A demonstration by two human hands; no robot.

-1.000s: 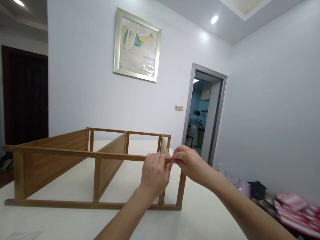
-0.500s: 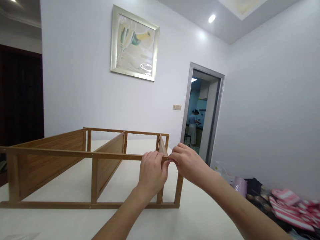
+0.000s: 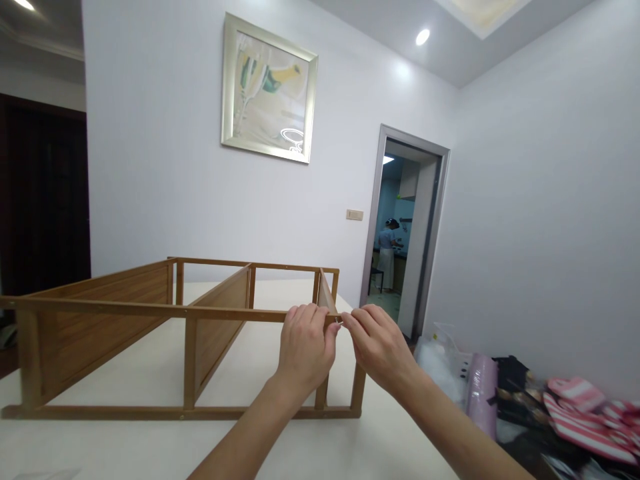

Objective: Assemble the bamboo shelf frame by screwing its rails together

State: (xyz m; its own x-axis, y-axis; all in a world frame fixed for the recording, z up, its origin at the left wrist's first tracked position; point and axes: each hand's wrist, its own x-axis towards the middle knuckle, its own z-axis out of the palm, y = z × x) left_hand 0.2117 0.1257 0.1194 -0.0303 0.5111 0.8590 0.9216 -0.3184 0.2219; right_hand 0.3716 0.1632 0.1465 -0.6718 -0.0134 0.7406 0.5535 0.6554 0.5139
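A brown wooden shelf frame (image 3: 125, 306) lies on its side across a white table (image 3: 150, 447), its panels standing upright between the rails. My left hand (image 3: 306, 343) is closed over the upper front rail near its right end, fingers on top and thumb at the near side. Just to the right, my right hand (image 3: 381, 347) pinches a small shiny metal piece (image 3: 339, 321) against the rail at the panel joint. The piece is too small and too covered by fingertips to name its kind.
A purple roll (image 3: 483, 393), clear plastic wrapping (image 3: 437, 367) and pink-and-white striped cloth (image 3: 575, 420) are heaped at the right. Beyond the doorway (image 3: 375, 213) a person (image 3: 387, 247) stands in another room. A framed picture (image 3: 270, 87) hangs on the wall.
My right hand and forearm have swung down and slightly closer, baring more of the metal piece. My left hand keeps its hold on the rail.
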